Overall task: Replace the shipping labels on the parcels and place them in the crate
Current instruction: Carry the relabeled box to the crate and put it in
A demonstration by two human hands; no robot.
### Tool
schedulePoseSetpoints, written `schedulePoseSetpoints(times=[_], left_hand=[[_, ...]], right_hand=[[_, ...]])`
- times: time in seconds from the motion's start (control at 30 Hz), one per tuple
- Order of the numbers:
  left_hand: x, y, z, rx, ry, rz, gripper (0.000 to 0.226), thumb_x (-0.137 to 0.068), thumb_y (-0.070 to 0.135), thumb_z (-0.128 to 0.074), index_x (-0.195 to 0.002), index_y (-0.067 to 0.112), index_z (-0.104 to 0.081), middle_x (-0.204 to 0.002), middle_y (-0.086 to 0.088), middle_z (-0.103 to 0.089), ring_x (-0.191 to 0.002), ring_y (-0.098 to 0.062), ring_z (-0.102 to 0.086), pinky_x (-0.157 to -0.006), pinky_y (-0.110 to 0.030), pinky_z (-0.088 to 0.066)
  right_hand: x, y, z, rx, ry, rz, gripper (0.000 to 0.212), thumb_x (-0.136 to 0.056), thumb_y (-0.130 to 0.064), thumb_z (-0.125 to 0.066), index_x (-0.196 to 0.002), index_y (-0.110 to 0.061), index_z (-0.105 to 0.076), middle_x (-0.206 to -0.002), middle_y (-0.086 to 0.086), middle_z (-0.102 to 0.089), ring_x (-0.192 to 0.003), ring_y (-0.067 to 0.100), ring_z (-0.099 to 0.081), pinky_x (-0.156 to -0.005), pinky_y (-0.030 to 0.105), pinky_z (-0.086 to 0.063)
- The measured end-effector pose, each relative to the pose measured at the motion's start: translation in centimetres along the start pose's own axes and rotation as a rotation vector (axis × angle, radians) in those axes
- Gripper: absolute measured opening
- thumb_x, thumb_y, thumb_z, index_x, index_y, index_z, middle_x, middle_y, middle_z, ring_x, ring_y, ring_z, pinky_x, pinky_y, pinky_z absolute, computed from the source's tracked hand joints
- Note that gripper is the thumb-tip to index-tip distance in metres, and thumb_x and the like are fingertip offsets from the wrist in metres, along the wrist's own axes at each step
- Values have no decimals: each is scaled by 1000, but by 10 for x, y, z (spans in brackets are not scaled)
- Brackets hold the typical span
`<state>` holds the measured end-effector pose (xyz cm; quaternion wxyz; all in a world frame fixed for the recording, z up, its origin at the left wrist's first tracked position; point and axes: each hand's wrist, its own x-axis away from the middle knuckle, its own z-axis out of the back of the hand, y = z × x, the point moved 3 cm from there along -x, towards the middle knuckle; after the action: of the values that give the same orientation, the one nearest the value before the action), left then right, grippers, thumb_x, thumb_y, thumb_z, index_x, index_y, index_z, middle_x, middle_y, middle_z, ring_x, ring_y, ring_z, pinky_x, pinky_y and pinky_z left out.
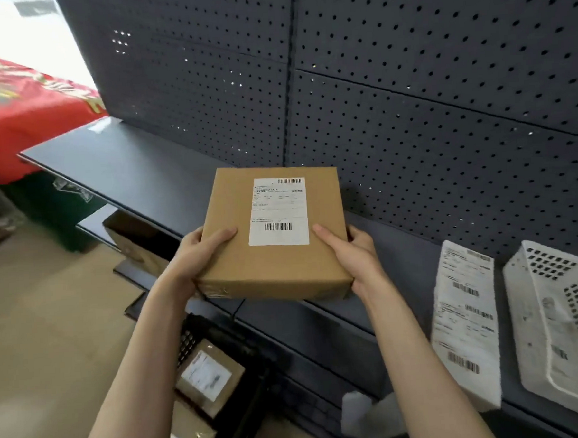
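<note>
Head view, the only one given: both hands hold a flat brown parcel (275, 233) level over the front part of the dark shelf (127, 170), label side up. The left hand (196, 257) clamps the near left corner, thumb flat on top and the other fingers wrapped out of sight beneath; the right hand (353, 252) mirrors it on the near right edge, thumb lying just beside the white shipping label (279, 211). Gripping only the near corners keeps that label fully uncovered, which suits reading it or peeling it, though whether it is the old or the new one cannot be told. To the right, a strip of fresh labels (465, 323) lies on the shelf beside a white perforated basket (564, 325), both near the right hand's side, likely staged there for quick reach. Below the shelf edge, a black crate (199, 330) holds other labelled parcels (207, 379), so the drop-off sits directly under the working spot.
</note>
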<state>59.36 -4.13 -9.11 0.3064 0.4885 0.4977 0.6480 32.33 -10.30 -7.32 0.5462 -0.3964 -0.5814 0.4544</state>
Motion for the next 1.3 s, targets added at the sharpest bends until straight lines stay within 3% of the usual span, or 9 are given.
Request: schedulePoseSetpoints(times=[0.17, 0.4, 0.53, 0.67, 0.9, 1.03, 1.13, 1.23, 1.3], left_hand=[[34, -30, 58, 97, 199, 3, 45, -81, 41, -78, -117, 18, -64, -103, -5, -77, -86, -20, -75, -73, -33, -58], [96, -83, 132, 260, 467, 2, 66, -75, 42, -83, -128, 11, -59, -110, -10, -75, -80, -16, -76, -61, -27, -59], [126, -112, 150, 328, 645, 3, 21, -87, 25, -76, -103, 20, -63, -99, -5, -74, -65, -7, -72, -53, -22, -56], [152, -153, 162, 372, 796, 13, 17, -88, 23, -75, -101, 22, -66, -95, 2, -75, -72, -10, -73, -56, -22, -56], [172, -247, 173, 490, 887, 92, 66, -60, 46, -86, -118, 21, -67, -111, -2, -76, -98, -23, -73, -85, -41, -58], [176, -309, 172, 599, 914, 185, 80, -52, 36, -89, -124, 13, -63, -114, -8, -75, -95, -25, -73, -82, -38, -58], [180, -356, 174, 675, 944, 257, 72, -59, 20, -85, -126, 12, -61, -114, -13, -74, -94, -29, -72, -81, -40, -58], [184, -396, 178, 703, 971, 314, 69, -59, 17, -83, -125, 13, -61, -112, -12, -75, -89, -25, -73, -72, -35, -58], [187, -417, 181, 701, 990, 345, 68, -59, 18, -83, -123, 14, -62, -110, -9, -76, -88, -23, -73, -68, -32, -58]], right_hand=[[4, 7, -59, 106, -183, 0, 54, -78, -40, -86, -122, -19, -64, -104, -5, -76, -91, 11, -74, -69, 24, -58], [18, 28, -147, 246, -457, 44, 66, -77, -45, -85, -132, -19, -60, -112, -5, -74, -99, 13, -72, -85, 35, -60], [20, 52, -188, 342, -594, 88, 78, -74, -54, -84, -140, -24, -56, -117, -7, -72, -104, 13, -70, -91, 41, -59], [23, 83, -222, 429, -742, 109, 79, -75, -55, -83, -143, -27, -54, -118, -9, -71, -102, 9, -69, -81, 30, -60], [18, 173, -256, 493, -874, 13, 71, -75, -47, -87, -137, -24, -60, -119, -9, -72, -106, 9, -71, -92, 35, -60], [15, 244, -265, 535, -901, -71, 68, -78, -36, -87, -138, -20, -58, -122, -5, -72, -107, 11, -70, -88, 27, -58], [17, 299, -270, 566, -946, -145, 76, -77, -34, -88, -143, -24, -53, -124, -6, -70, -105, 6, -70, -86, 26, -58], [18, 348, -276, 572, -977, -219, 67, -78, -30, -88, -137, -27, -57, -119, -9, -72, -97, 3, -72, -75, 20, -58], [19, 378, -280, 575, -998, -269, 72, -73, -38, -90, -137, -30, -58, -121, -10, -72, -101, 6, -72, -80, 25, -60]])
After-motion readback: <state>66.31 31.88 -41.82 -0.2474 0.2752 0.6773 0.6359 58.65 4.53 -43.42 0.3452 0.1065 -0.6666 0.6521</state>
